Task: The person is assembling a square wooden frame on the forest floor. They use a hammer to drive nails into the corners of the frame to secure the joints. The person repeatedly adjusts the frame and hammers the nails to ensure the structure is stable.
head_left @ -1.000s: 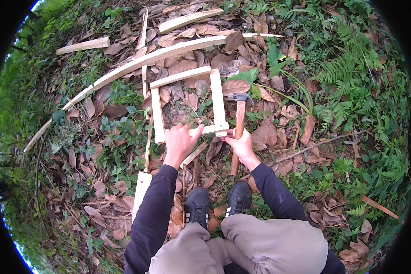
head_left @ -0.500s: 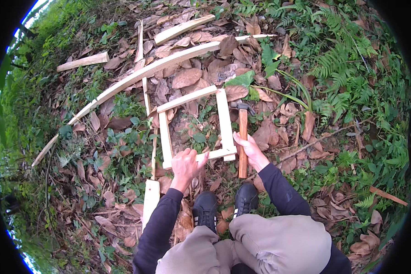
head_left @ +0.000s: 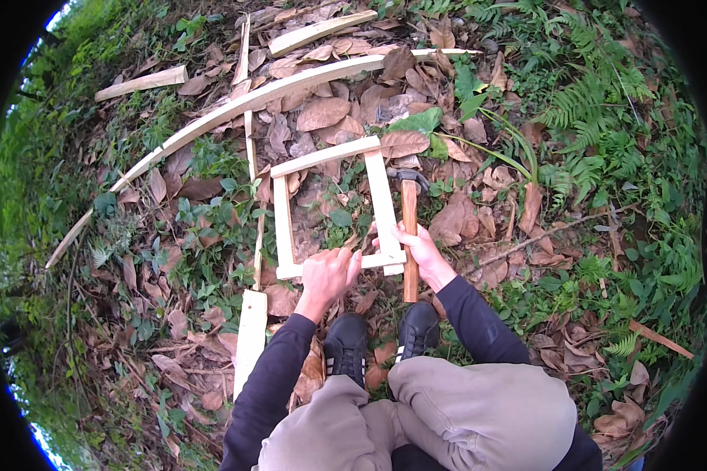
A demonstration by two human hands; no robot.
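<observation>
A four-sided frame of pale wooden strips (head_left: pixel 283 220) is held up over the leafy ground in front of my shoes. My left hand (head_left: pixel 327 280) is closed around its near strip, left of the middle. At the near right corner, my right hand (head_left: pixel 426 253) has fingertips showing inside the frame, past the right strip. A hammer (head_left: pixel 410 204) with a brown wooden handle and dark claw head stands along that strip, its handle held in the same hand. The head points away from me. Part of the right hand's grip is hidden behind the wood and handle.
A long curved wooden strip (head_left: pixel 212 118) arcs across the ground beyond the frame. Loose pieces lie around it: a short plank (head_left: pixel 322 31), another one (head_left: pixel 141 83) at far left, and a board (head_left: pixel 250 337) beside my left arm. Ferns (head_left: pixel 581 149) grow at right.
The frame has turned slightly, its far right corner shifting left. My right hand and the hammer have moved a little left, and its fingertips now show inside the frame.
</observation>
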